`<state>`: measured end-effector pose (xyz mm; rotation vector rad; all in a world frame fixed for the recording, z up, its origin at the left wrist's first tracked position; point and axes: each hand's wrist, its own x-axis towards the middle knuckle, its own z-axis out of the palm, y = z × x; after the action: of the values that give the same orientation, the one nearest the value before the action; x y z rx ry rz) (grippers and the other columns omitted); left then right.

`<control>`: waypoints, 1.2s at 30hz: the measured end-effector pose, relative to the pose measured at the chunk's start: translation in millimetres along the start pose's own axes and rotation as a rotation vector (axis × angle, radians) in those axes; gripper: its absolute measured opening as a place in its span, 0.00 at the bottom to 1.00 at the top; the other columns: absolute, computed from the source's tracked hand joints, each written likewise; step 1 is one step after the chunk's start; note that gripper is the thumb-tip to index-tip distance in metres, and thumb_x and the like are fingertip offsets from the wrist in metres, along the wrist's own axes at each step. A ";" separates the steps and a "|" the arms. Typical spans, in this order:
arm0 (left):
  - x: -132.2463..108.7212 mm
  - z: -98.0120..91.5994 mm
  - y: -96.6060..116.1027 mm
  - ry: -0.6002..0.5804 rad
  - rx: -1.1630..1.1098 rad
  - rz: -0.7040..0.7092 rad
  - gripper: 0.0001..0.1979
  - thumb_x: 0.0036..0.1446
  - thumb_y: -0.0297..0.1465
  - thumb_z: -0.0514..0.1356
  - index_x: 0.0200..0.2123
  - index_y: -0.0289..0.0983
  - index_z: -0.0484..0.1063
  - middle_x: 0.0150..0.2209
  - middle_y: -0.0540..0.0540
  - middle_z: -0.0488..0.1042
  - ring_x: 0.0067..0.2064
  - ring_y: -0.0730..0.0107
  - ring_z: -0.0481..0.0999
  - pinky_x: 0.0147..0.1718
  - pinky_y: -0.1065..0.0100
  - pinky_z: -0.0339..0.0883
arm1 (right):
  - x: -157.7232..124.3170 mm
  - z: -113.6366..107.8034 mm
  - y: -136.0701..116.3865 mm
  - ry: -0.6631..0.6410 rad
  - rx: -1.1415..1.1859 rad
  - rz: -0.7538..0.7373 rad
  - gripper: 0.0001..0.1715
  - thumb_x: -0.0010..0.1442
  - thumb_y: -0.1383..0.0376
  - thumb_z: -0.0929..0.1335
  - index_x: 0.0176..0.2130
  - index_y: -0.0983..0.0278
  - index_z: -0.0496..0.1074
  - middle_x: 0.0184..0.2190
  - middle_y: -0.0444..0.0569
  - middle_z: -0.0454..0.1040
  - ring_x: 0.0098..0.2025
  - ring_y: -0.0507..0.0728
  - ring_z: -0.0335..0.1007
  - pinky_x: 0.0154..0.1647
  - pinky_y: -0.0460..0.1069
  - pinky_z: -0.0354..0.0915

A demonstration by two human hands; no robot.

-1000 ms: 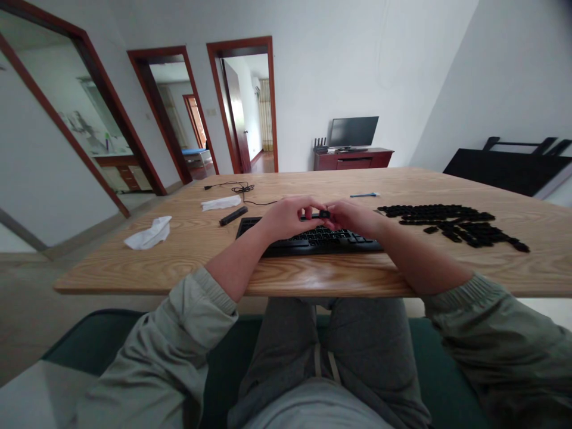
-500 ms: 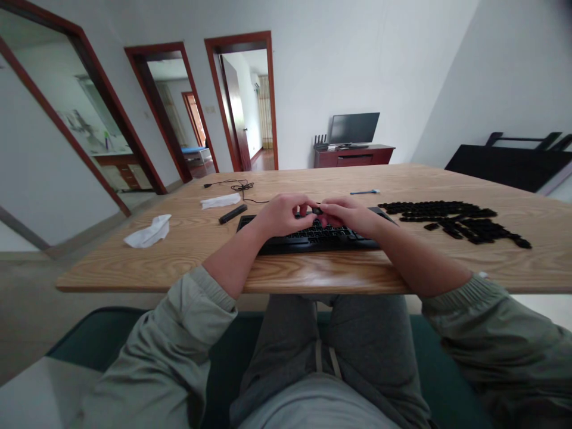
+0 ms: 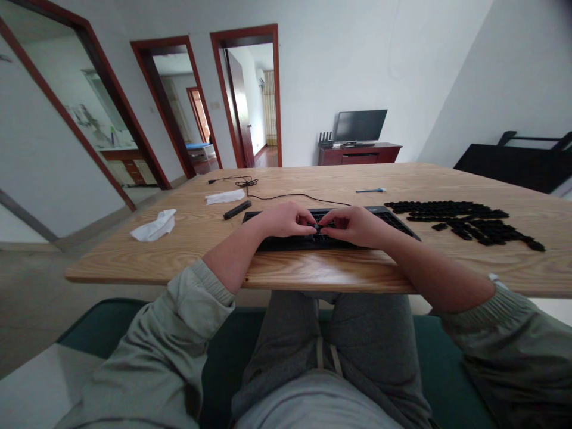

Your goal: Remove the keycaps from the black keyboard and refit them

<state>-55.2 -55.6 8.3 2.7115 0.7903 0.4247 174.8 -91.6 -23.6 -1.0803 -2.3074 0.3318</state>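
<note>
My left hand and my right hand meet low over the black computer keyboard. Their fingertips pinch a small black keycap, which is mostly hidden between them. The hands and forearms cover the keyboard's middle, and I cannot tell whether the keycap touches it. To the right of my right hand, a spread of several loose black keycaps lies on the light wooden table.
A thin black cable runs from the keyboard to a tangled coil. Nearby lie a black stick-shaped object, white tissues, and a blue pen. A monitor stands on a cabinet beyond the table.
Both hands have come down from above the keyboard to just over its keys, with the keycap still between them. The view has tilted slightly, and more of the keyboard's top edge and cable shows.
</note>
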 end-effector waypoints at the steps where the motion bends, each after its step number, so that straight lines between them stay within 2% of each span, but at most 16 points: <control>1: 0.0 -0.2 0.1 -0.030 0.008 -0.010 0.16 0.55 0.37 0.62 0.44 0.38 0.81 0.30 0.49 0.79 0.28 0.74 0.71 0.27 0.72 0.60 | -2.0 0.4 1.8 -0.026 -0.042 -0.007 0.15 0.60 0.56 0.69 0.40 0.61 0.81 0.29 0.47 0.79 0.27 0.52 0.69 0.29 0.47 0.61; 5: -1.1 -1.9 -2.3 -0.043 0.046 -0.028 0.16 0.55 0.36 0.61 0.45 0.39 0.81 0.32 0.49 0.80 0.30 0.74 0.74 0.29 0.73 0.61 | -3.9 3.6 8.1 -0.064 -0.128 -0.071 0.13 0.60 0.57 0.69 0.41 0.59 0.82 0.34 0.48 0.81 0.34 0.55 0.74 0.35 0.48 0.65; 10: -0.9 0.3 -4.2 -0.054 0.031 -0.007 0.14 0.55 0.35 0.62 0.42 0.40 0.82 0.33 0.49 0.81 0.31 0.73 0.74 0.30 0.72 0.62 | -3.2 6.1 9.5 -0.077 -0.135 -0.121 0.12 0.61 0.59 0.69 0.40 0.59 0.82 0.37 0.49 0.81 0.36 0.56 0.75 0.40 0.49 0.67; 15: 1.0 4.8 -2.9 -0.089 0.016 0.024 0.13 0.54 0.34 0.61 0.41 0.40 0.82 0.34 0.49 0.82 0.33 0.72 0.76 0.32 0.72 0.63 | -4.6 5.4 6.1 -0.070 -0.093 -0.112 0.11 0.60 0.59 0.70 0.39 0.60 0.82 0.36 0.49 0.81 0.35 0.56 0.75 0.39 0.49 0.68; 20: 2.2 6.2 -3.2 -0.091 0.048 0.010 0.14 0.55 0.34 0.60 0.41 0.38 0.82 0.34 0.47 0.82 0.33 0.72 0.75 0.32 0.72 0.62 | -3.8 6.3 5.6 -0.085 -0.149 -0.071 0.14 0.62 0.60 0.67 0.40 0.61 0.81 0.36 0.49 0.81 0.34 0.55 0.75 0.38 0.49 0.68; 26: 3.2 7.7 -5.6 -0.079 0.047 0.021 0.13 0.55 0.36 0.60 0.40 0.39 0.82 0.33 0.49 0.81 0.31 0.74 0.75 0.30 0.73 0.60 | -6.3 8.0 -2.9 -0.037 -0.239 -0.208 0.15 0.60 0.65 0.67 0.44 0.61 0.81 0.41 0.51 0.81 0.39 0.57 0.76 0.43 0.49 0.68; 31: 3.4 7.7 -6.1 -0.078 0.017 0.027 0.12 0.54 0.35 0.61 0.39 0.40 0.83 0.31 0.49 0.81 0.30 0.73 0.74 0.29 0.73 0.60 | -8.8 6.7 -7.2 -0.055 -0.268 -0.176 0.13 0.59 0.65 0.68 0.41 0.60 0.82 0.35 0.49 0.81 0.34 0.56 0.75 0.38 0.48 0.66; 36: 3.5 8.3 -6.5 -0.066 0.009 0.025 0.11 0.54 0.34 0.62 0.38 0.40 0.83 0.31 0.49 0.81 0.30 0.73 0.74 0.30 0.72 0.60 | -8.2 8.2 -5.1 -0.059 -0.238 -0.099 0.15 0.62 0.60 0.67 0.43 0.60 0.82 0.37 0.49 0.82 0.33 0.55 0.75 0.37 0.48 0.66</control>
<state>-52.5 -49.9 -0.9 2.7310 0.7426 0.3362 171.0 -101.0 -31.2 -1.0745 -2.4901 0.0518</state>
